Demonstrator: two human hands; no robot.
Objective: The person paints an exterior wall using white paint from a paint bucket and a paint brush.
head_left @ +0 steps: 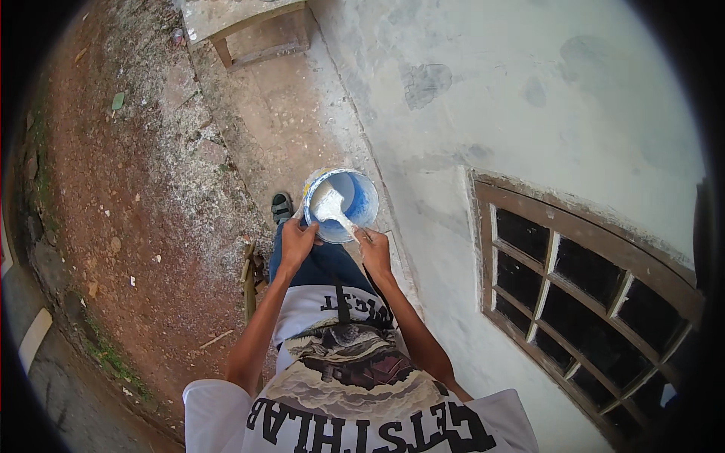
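Note:
A paint bucket (361,198), pale on the rim with a streaked blue inside, is held up in front of my body. My left hand (300,240) grips its left rim, fingers closed on it. A wide brush (330,204) coated in white paint rests over the bucket's opening, bristles inside. My right hand (373,251) is closed on the brush handle at the lower right edge of the bucket. Below, my sandalled foot (280,205) shows at the left of the bucket.
A pale patchy wall (521,98) runs along the right, with a brown-framed paned window (578,264). A wooden bench (249,26) stands ahead on a concrete strip (276,113). Reddish dirt ground (136,211) lies to the left, with wooden sticks (249,279) near my legs.

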